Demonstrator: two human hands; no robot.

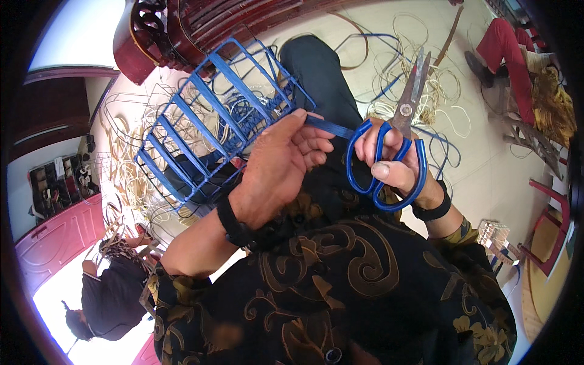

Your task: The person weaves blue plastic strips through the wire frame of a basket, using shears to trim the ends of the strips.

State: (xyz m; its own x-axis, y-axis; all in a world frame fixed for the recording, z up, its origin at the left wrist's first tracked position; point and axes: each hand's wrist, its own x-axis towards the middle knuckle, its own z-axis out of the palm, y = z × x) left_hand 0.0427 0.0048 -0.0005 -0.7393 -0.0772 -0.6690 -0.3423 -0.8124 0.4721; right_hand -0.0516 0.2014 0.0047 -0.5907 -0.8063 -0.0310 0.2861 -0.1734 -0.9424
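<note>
Blue-handled scissors are in my right hand, with fingers through the handle loops and the metal blades pointing up and away, slightly apart. A flat blue strip stretches between my two hands; its right end passes behind the scissor handle, so I cannot tell how the right fingers touch it. My left hand pinches the strip at its left end, fingers curled, beside the corner of a blue frame basket. That basket has a wire frame with wide wrapped bands and rests tilted across my lap, left of my knee.
Tangled pale and blue strips lie on the tiled floor. Dark red carved wooden furniture stands ahead. A person sits at lower left; another person's red-trousered leg is at far right, near a red chair.
</note>
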